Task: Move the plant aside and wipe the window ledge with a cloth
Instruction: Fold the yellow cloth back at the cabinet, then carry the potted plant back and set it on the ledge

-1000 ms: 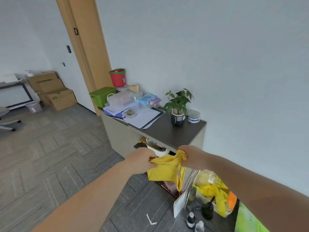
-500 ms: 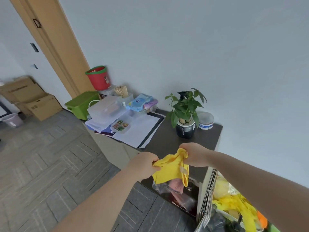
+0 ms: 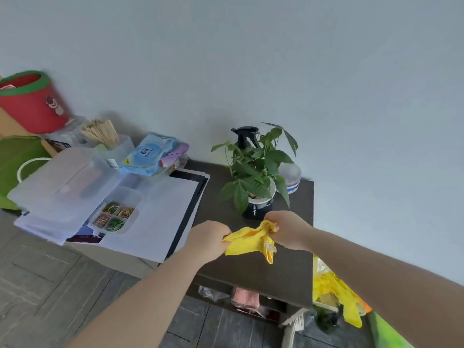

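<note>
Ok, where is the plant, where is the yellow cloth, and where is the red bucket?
plant (image 3: 256, 167): head view, on its green leaves above the pot.
yellow cloth (image 3: 247, 241): head view, on the middle of the cloth stretched between both hands.
red bucket (image 3: 30, 106): head view, on its red side wall.

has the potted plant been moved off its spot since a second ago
No. The potted plant still stands beside the white tub at the cabinet top's back right corner; only the camera came closer.

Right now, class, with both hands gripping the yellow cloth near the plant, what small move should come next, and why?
Probably let the right hand release the yellow cloth and take the potted plant, which stands on the dark top to be wiped.
</note>
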Demonstrator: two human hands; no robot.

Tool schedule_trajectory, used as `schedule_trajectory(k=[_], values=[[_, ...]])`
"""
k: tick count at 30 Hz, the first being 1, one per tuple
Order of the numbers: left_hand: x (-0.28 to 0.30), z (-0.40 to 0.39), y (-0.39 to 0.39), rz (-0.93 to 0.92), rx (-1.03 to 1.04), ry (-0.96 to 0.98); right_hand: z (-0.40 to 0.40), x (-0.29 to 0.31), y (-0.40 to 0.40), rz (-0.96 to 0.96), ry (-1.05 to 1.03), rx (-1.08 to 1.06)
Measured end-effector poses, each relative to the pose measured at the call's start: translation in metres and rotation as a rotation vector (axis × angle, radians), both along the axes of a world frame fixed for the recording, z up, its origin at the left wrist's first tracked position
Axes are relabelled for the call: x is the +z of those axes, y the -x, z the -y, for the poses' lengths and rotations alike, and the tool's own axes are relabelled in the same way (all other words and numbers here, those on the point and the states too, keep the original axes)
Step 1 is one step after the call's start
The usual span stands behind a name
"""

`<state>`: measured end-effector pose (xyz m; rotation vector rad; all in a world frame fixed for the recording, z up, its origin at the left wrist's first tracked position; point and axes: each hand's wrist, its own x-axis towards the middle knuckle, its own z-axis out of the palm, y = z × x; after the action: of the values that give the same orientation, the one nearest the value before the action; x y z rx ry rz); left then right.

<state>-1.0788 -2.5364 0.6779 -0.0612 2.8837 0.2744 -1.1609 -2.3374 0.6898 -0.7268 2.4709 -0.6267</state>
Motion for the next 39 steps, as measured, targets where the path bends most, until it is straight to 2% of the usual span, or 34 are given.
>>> schedule_trajectory(k=[7, 12, 14, 17, 19, 24, 32, 39], values=[[-0.025, 0.037, 0.04, -0.083, -0.199, 0.01, 0.024, -0.023, 0.005, -0.074, -0.031, -0.251], [-0.049, 0.055, 0.037, -0.127, -0.344, -0.026, 0.033, -0.051, -0.011, -0.163, -0.11, -0.112], [-0.06, 0.058, 0.032, -0.063, -0.418, 0.006, 0.03, -0.065, -0.018, -0.142, -0.177, -0.032], [-0.074, 0.057, 0.021, 0.129, -0.53, 0.121, 0.025, -0.083, -0.029, -0.063, -0.285, 0.072], [-0.08, 0.057, 0.014, 0.231, -0.563, 0.132, 0.021, -0.092, -0.036, -0.019, -0.346, 0.129], [-0.077, 0.06, 0.006, 0.425, -0.646, 0.185, 0.02, -0.101, -0.044, 0.08, -0.363, 0.186], [-0.076, 0.059, 0.008, 0.434, -0.563, 0.127, 0.029, -0.094, -0.053, 0.12, -0.377, 0.187], [-0.085, 0.061, 0.033, 0.145, -0.212, -0.181, 0.025, -0.086, -0.034, 0.076, -0.152, -0.276]])
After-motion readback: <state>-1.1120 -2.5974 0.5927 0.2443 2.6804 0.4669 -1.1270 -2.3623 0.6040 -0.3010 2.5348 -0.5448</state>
